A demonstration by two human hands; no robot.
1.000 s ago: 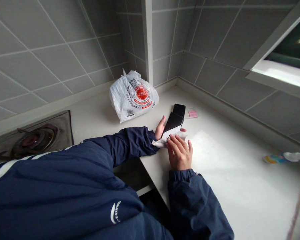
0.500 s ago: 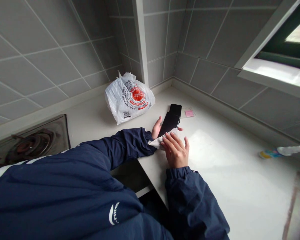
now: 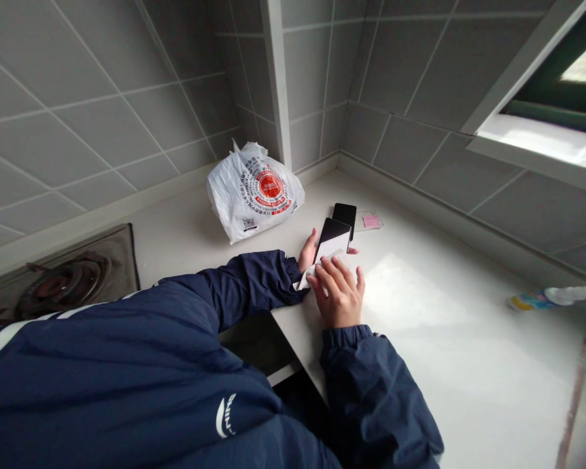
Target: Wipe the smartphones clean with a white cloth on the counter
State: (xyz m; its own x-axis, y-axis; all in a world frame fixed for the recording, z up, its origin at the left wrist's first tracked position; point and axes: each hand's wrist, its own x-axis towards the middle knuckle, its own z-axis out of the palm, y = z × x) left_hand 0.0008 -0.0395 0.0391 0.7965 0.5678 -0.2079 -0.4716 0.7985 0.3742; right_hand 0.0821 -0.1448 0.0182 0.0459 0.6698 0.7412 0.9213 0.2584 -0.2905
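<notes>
My left hand (image 3: 307,250) is closed around a black smartphone (image 3: 333,238), thumb along its left edge and a fingertip showing at the right. A bright reflection lies across the phone's screen. My right hand (image 3: 340,291) presses a white tissue (image 3: 303,280) against the phone's lower part, fingers close together on top of it. Part of the tissue hangs out at the left, beside my left wrist. Just beyond the held phone, a second dark, phone-like rectangle (image 3: 346,213) rests on the counter, partly covered from view.
A white plastic bag (image 3: 254,192) with red print stands by the wall. Right of the phones lies a small pink item (image 3: 372,221). A spray bottle (image 3: 537,299) lies at the right of the counter (image 3: 434,365). A stove burner (image 3: 53,286) is at left; an opening (image 3: 258,345) gapes below.
My right hand has slid slightly left and down with the tissue, which is now more bunched. The held phone has tilted, and its dark screen now shows a bright reflection.
</notes>
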